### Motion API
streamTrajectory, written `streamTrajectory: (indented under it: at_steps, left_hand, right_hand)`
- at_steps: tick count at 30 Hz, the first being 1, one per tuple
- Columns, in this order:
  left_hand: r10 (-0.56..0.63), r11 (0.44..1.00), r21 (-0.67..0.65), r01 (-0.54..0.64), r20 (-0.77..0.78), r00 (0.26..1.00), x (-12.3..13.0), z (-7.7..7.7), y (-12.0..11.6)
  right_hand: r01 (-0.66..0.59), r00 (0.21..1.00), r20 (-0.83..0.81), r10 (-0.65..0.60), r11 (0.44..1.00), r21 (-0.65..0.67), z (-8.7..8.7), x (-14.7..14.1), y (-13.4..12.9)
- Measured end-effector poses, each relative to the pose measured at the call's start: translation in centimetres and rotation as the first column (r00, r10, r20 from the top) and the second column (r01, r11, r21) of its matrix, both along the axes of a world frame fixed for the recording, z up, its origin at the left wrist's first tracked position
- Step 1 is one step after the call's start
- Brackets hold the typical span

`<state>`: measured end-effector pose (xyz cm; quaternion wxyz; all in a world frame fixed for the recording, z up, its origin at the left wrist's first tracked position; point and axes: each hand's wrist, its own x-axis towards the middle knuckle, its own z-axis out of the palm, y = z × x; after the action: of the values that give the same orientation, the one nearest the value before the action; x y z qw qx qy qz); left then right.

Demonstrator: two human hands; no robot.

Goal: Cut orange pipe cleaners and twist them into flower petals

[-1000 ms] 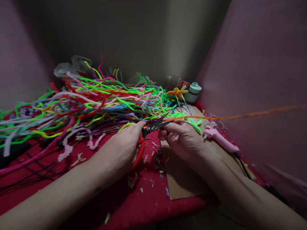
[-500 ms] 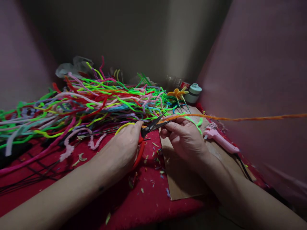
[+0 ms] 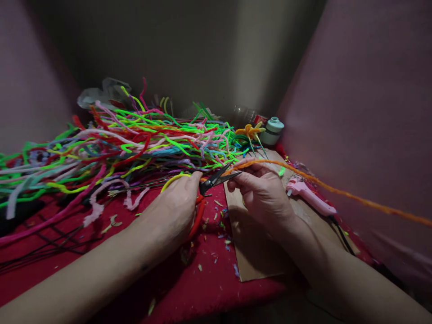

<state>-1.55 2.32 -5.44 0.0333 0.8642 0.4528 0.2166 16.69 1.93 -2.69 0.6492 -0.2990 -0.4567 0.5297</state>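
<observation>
My left hand (image 3: 178, 202) is closed round the handles of a pair of scissors (image 3: 212, 181), which have red and yellow grips and dark blades. The blades stand apart and point right, toward my right hand (image 3: 263, 191). In a pinch, my right hand holds a long orange pipe cleaner (image 3: 303, 174) close to its left end, which lies between the blades. The other end of it runs off to the right, out of view. Beneath my right hand is a piece of cardboard (image 3: 253, 243).
A heap of colourful pipe cleaners (image 3: 141, 139) covers the back left of the red cloth (image 3: 202, 288). To the right lies a pink glue gun (image 3: 308, 195). Orange pipe-cleaner flowers (image 3: 250, 131) and a pale green jar (image 3: 272, 130) stand behind. Small fluffy clippings (image 3: 216, 252) are scattered in front.
The orange pipe cleaner's right part has swung down from nearly level to a slope. The bright green piece beside my right hand now shows much less. Both hands stay almost in place.
</observation>
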Motion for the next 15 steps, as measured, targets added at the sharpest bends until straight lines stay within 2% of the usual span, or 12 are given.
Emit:
streamTrajectory:
  at_steps: [5, 15]
  left_hand:
    - [-0.002, 1.000, 0.004, 0.002, 0.004, 1.000, -0.14, -0.44, 0.27]
    - [-0.002, 1.000, -0.016, 0.002, 0.026, 1.000, 0.26, 0.30, -0.30]
  right_hand:
    - [-0.015, 1.000, 0.009, 0.015, 1.000, -0.013, -0.22, 0.07, 0.13]
    - [-0.009, 1.000, 0.018, 0.009, 1.000, -0.001, -0.29, 0.13, 0.05]
